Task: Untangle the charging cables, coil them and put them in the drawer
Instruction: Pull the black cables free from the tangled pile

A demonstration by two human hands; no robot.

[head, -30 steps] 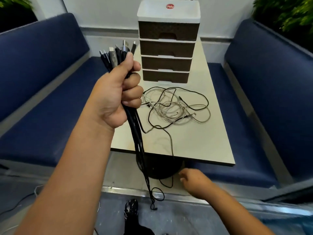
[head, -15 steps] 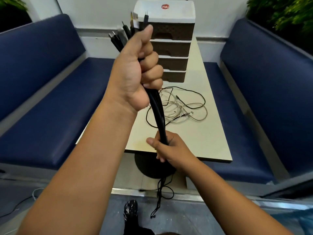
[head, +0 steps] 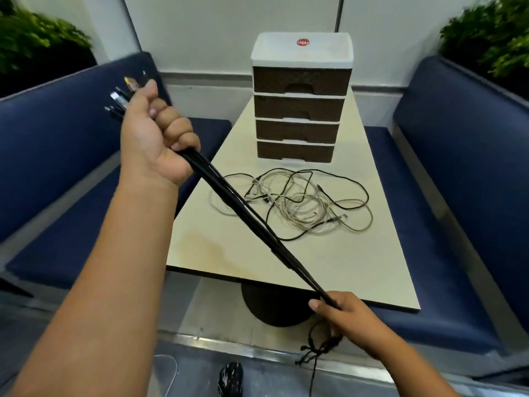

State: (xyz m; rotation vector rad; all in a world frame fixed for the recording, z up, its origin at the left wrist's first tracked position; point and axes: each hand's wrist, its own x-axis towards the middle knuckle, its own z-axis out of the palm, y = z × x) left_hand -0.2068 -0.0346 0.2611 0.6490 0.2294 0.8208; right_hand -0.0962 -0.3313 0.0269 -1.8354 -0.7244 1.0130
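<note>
Four shut drawers (head: 299, 110), contents hidden, cables (head: 289, 200) outside

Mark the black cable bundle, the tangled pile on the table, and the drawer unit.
black cable bundle (head: 243, 212), head view, taut middle stretch.
tangled pile (head: 297, 200), head view, centre of loops.
drawer unit (head: 300, 81), head view, top drawer front.

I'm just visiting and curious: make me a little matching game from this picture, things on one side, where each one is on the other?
Things:
1. black cable bundle
2. tangle of white and black cables
3. drawer unit
4. left hand

Places:
A. at the far end of the table
B. loose on the tabletop, in front of the drawers
C. stretched between both hands
D. gripping the plug ends, raised on the left

Pairs: 1-C, 2-B, 3-A, 4-D. The right hand holds the bundle's lower end.
</note>
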